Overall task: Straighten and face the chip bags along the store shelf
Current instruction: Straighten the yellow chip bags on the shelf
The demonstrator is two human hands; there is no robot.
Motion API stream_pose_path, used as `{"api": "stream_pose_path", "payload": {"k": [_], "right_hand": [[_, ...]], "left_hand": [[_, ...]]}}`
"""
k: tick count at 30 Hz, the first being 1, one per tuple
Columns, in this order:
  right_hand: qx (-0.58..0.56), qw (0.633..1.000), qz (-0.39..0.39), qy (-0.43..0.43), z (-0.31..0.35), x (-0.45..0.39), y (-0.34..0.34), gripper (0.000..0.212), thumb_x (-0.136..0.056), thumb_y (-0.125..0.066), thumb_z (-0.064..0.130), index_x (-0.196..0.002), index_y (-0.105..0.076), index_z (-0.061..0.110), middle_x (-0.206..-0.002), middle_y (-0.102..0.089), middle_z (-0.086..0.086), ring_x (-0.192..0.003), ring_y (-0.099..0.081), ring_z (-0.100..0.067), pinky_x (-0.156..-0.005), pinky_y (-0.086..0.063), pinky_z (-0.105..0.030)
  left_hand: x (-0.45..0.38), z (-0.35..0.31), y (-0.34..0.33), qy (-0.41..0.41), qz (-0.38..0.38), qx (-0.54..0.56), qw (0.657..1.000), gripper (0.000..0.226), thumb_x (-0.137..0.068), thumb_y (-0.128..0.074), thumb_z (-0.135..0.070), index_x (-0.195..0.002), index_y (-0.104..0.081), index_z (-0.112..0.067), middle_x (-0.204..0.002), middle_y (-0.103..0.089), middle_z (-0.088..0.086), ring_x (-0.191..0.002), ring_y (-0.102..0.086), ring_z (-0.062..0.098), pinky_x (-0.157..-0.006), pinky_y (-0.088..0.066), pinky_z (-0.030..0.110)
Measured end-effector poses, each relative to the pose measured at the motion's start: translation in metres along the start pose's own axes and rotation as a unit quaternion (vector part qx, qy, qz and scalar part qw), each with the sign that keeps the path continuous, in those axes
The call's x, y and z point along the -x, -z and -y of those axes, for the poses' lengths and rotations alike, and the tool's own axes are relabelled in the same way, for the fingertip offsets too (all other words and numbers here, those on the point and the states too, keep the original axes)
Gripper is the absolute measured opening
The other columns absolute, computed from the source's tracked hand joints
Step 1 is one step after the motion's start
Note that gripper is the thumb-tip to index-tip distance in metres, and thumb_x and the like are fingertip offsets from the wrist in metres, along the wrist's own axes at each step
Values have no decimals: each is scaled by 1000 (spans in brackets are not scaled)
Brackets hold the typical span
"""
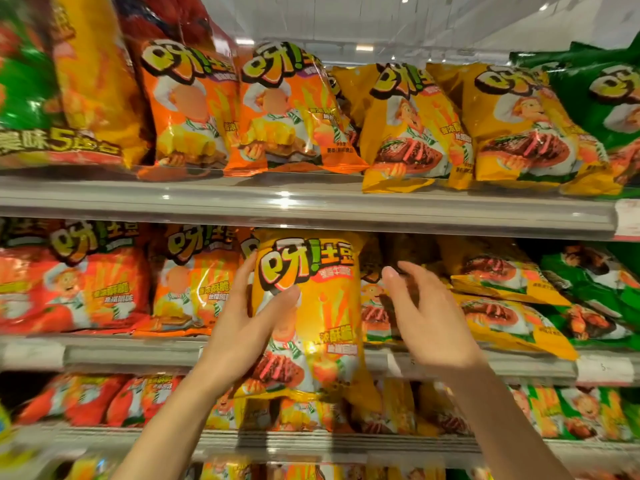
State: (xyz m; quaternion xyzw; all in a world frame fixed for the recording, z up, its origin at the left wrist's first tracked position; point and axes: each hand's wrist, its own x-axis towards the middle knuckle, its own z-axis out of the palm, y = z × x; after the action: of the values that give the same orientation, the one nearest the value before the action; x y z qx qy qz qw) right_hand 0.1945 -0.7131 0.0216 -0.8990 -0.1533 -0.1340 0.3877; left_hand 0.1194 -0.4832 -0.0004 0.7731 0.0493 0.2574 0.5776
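A yellow chip bag (320, 299) stands upright in front of the middle shelf (131, 355), out ahead of its row. My left hand (242, 327) holds its left edge, thumb across the front and fingers behind the side. My right hand (426, 317) hovers just right of the bag with fingers loosely spread, apart from it and holding nothing. Behind my right hand stands another yellow bag (375, 306). To the right, yellow bags (502, 306) lie tilted and stacked flat.
Orange bags (194, 282) and red bags (69, 282) fill the middle shelf's left; green bags (595, 289) lie at its right. The upper shelf (311, 202) carries orange, yellow and green bags. A lower shelf (311, 441) holds more bags.
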Motion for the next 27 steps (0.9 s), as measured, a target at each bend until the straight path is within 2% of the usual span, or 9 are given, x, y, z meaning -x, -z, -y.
{"api": "stream_pose_path", "payload": {"k": [1,3,5,7,12,16,21,25,27], "right_hand": [[44,999,-1,-14,-4,-9,-1,71,-97,-30,68,-149,-42,22,-144,-51,-3,-130,-48,-19,-108,-39,-37],[121,989,34,-75,-10,-27,-9,83,-94,-25,75,-150,-38,15,-148,-45,-14,-134,-46,-34,-107,-39,-45],[164,974,84,-131,-13,-39,-21,93,-89,-23,81,-152,-30,13,-151,-39,-17,-135,-44,-38,-106,-39,-48],[171,969,104,-147,-15,-43,-29,99,-86,-28,84,-156,-22,14,-156,-33,-16,-138,-41,-39,-106,-39,-49],[116,983,55,-133,-25,-44,-28,95,-87,-51,73,-155,-20,14,-155,-38,-11,-137,-44,-35,-104,-43,-47],[74,992,2,-106,-24,-35,-29,87,-91,-51,67,-155,-22,17,-154,-43,-8,-136,-46,-33,-104,-43,-47],[-6,998,-38,-52,-23,-26,-34,87,-93,-50,66,-158,-17,20,-161,-31,-2,-143,-38,-26,-108,-39,-42],[85,992,-89,-19,-29,-46,-56,87,-92,-47,68,-149,-30,5,-147,-47,-16,-131,-51,-31,-102,-49,-46],[151,985,-74,-35,-32,-60,-71,89,-92,-37,72,-144,-37,0,-140,-52,-21,-128,-52,-35,-104,-46,-48]], "left_hand": [[-2,2,6,-2,-10,-3,1000,90,-77,-72,-65,-152,-24,-50,-149,-33,-30,-141,-30,0,-113,-30,32],[-3,4,16,-3,-19,-19,1000,91,-79,-71,-64,-153,-21,-50,-155,-29,-27,-142,-29,0,-113,-30,35],[-3,4,21,-8,-27,-37,999,90,-81,-69,-57,-154,-18,-48,-158,-24,-25,-138,-25,-3,-108,-29,31],[-5,4,23,-7,-35,-50,998,89,-82,-68,-54,-155,-17,-47,-158,-23,-24,-136,-22,-4,-107,-28,30],[-8,8,27,0,-32,-55,998,91,-80,-67,-58,-155,-17,-48,-161,-20,-23,-136,-19,-4,-113,-27,36],[-10,11,29,0,-34,-48,998,93,-77,-68,-60,-155,-18,-48,-162,-21,-21,-142,-21,0,-111,-27,34],[-10,15,32,4,-37,-37,999,90,-79,-70,-57,-154,-19,-49,-161,-22,-21,-138,-20,-3,-115,-26,36],[-11,16,33,0,-37,-39,999,91,-79,-68,-58,-154,-19,-48,-160,-22,-21,-136,-21,-3,-108,-26,32],[-11,17,32,-5,-39,-36,999,91,-79,-69,-59,-155,-19,-47,-161,-21,-21,-138,-21,-4,-109,-25,31]]}}
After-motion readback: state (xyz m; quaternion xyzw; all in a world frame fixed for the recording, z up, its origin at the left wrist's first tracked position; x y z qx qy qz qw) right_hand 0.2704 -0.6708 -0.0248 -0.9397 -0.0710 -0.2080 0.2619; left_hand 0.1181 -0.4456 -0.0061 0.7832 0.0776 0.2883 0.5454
